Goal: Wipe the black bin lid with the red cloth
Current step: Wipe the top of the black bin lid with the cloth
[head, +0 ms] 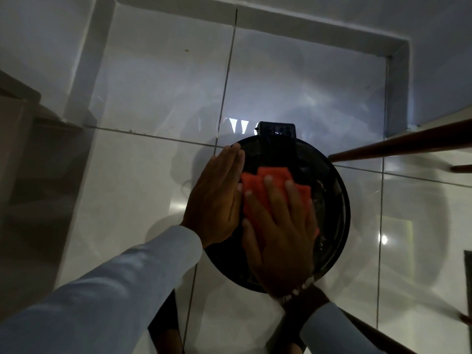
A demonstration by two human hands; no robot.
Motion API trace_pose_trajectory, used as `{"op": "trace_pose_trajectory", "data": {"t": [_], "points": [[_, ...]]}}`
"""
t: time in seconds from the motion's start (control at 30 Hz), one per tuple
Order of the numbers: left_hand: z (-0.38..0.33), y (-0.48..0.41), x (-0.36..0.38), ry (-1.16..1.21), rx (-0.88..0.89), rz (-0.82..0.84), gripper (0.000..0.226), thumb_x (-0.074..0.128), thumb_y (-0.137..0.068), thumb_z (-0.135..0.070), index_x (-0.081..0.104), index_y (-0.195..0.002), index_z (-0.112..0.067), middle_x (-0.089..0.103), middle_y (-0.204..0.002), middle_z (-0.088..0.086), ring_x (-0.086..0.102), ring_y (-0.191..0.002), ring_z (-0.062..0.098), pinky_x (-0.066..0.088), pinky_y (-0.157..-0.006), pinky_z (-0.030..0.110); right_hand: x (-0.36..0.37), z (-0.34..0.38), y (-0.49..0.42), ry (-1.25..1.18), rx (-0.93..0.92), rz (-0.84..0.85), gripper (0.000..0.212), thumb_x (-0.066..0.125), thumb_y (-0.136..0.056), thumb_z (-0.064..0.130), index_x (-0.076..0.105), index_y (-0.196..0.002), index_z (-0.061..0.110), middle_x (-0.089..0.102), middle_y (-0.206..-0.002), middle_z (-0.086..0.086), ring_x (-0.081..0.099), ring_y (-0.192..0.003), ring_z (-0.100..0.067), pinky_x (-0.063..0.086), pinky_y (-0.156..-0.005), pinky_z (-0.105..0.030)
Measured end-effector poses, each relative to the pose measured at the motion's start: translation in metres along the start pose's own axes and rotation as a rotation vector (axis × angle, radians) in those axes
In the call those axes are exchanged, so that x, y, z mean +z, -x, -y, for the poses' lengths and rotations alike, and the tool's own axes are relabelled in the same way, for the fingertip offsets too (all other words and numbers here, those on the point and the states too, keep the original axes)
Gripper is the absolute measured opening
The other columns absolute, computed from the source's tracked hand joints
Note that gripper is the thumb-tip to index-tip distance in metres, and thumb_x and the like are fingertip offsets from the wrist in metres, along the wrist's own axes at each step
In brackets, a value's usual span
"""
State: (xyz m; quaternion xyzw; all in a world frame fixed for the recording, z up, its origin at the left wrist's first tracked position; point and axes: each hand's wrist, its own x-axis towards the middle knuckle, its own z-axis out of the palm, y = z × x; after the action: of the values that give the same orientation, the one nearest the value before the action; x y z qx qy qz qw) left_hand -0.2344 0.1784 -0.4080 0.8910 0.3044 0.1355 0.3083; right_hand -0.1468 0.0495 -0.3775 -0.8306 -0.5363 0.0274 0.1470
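Note:
A round black bin lid with a black hinge block at its far edge faces up below me. The folded red cloth lies on the lid's left half. My right hand presses flat on the cloth, fingers spread, covering most of it. My left hand rests flat on the lid's left rim beside the cloth, fingers together and straight, holding nothing. Both arms wear light long sleeves.
The bin stands on glossy white floor tiles near a wall corner. Brown wooden furniture legs reach in from the right, close to the lid's rim. A dark wooden piece stands at the left.

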Motion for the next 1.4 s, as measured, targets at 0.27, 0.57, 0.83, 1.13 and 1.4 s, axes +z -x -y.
{"op": "trace_pose_trajectory", "data": {"t": [0.27,0.57,0.83,1.13,1.4], "points": [[-0.003,-0.003,-0.003,-0.072,0.106,0.068,0.054,0.033,-0.098,-0.019,0.02,-0.147,-0.001,0.018,-0.158,0.018,0.013,-0.149,0.029,0.014,-0.123,0.045,-0.007,-0.021,-0.015,0.006,0.207,-0.011,0.052,0.05,-0.089,0.047,0.052,-0.136,0.026,0.042,-0.153,-0.01,0.028,-0.145,-0.038,0.025,-0.114,-0.066],[0.002,-0.002,-0.003,-0.052,0.126,0.096,0.053,0.031,-0.098,-0.018,0.022,-0.148,-0.003,0.02,-0.159,0.015,0.013,-0.15,0.026,0.019,-0.122,0.047,-0.009,-0.042,-0.022,-0.098,0.378,-0.13,0.055,0.055,-0.09,0.04,0.048,-0.139,0.017,0.044,-0.15,-0.015,0.038,-0.14,-0.036,0.035,-0.11,-0.061],[-0.001,-0.003,-0.005,-0.023,0.12,0.101,0.054,0.029,-0.097,-0.022,0.022,-0.148,-0.004,0.022,-0.158,0.014,0.015,-0.149,0.028,0.022,-0.12,0.051,-0.007,-0.033,0.019,-0.097,0.234,-0.12,0.055,0.055,-0.085,0.043,0.049,-0.135,0.019,0.046,-0.148,-0.017,0.033,-0.142,-0.042,0.033,-0.108,-0.066],[0.0,-0.005,-0.003,0.009,0.112,0.084,0.054,0.029,-0.097,-0.022,0.025,-0.145,0.002,0.026,-0.155,0.019,0.022,-0.147,0.033,0.025,-0.117,0.055,-0.001,-0.057,-0.035,-0.027,-0.143,0.012,0.055,0.055,-0.088,0.043,0.049,-0.139,0.024,0.038,-0.155,-0.004,0.023,-0.149,-0.028,0.024,-0.116,-0.059],[0.001,-0.004,-0.003,0.014,0.1,0.095,0.054,0.029,-0.096,-0.021,0.025,-0.146,0.001,0.025,-0.156,0.017,0.018,-0.148,0.029,0.02,-0.12,0.048,0.005,0.004,0.044,-0.151,0.775,-0.133,0.064,0.041,-0.09,0.051,0.032,-0.146,0.023,0.024,-0.16,-0.014,0.025,-0.146,-0.038,0.033,-0.11,-0.067]]}}
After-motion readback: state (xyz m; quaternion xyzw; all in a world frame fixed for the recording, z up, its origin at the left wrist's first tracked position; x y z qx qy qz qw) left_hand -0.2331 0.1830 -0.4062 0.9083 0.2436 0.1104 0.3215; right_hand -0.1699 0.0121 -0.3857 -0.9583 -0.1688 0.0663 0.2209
